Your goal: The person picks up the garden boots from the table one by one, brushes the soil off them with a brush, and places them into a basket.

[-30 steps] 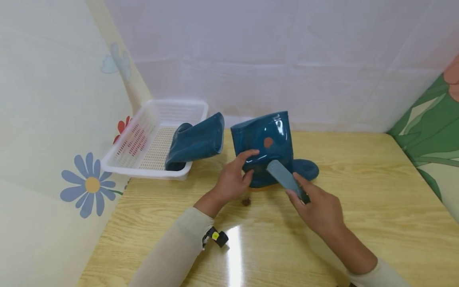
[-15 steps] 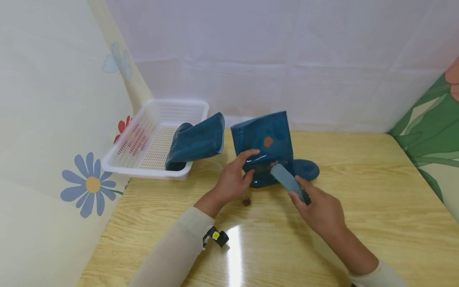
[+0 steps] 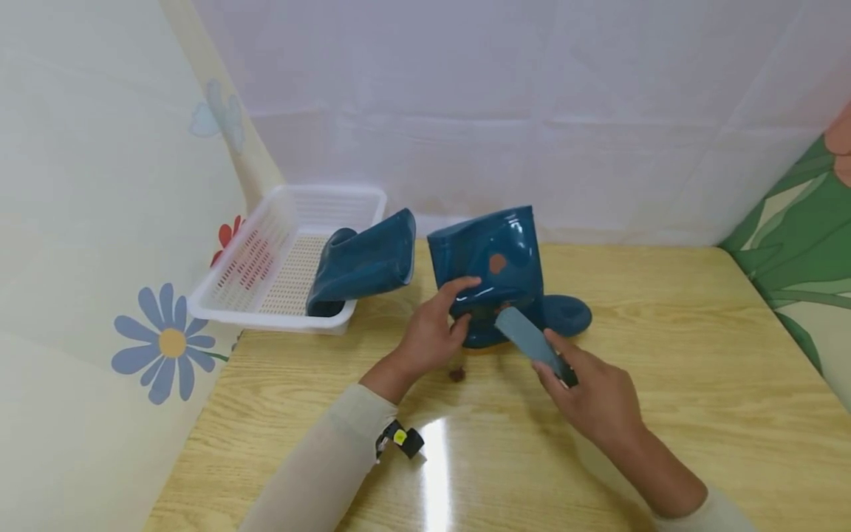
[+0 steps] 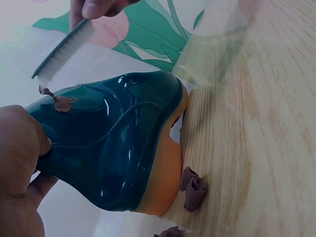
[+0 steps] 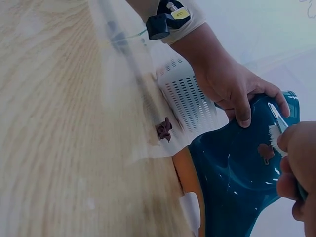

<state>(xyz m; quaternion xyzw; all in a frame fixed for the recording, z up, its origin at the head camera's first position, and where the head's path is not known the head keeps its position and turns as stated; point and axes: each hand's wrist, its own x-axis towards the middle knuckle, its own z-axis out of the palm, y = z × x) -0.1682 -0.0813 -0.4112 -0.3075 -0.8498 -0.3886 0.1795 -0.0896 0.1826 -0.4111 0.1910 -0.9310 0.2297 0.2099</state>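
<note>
A glossy dark teal rain boot [image 3: 462, 255] with an orange sole stands on the table, toe toward the right. My left hand [image 3: 431, 331] grips its shaft near the ankle from the left. Between my right thumb and fingers is a brush with a grey-green back [image 3: 527, 336]; this right hand [image 3: 601, 395] is at the boot's near right. In the left wrist view, the white bristles [image 4: 66, 57] are just above a brown smear [image 4: 63, 103] on the boot. Another brown spot [image 3: 497, 264] marks the upper shaft.
Left of the boot, a white plastic basket [image 3: 282, 319] holds a second teal boot [image 3: 366, 258], its shaft leaning over the rim. Crumpled brown bits [image 4: 195, 190] lie on the wooden table [image 3: 665, 355] close to the sole. A white cloth wall [image 3: 598, 148] rises behind.
The brush has made small strokes over the lower smear, shifting slightly right, then back left. My left hand and the boot have stayed in place.
</note>
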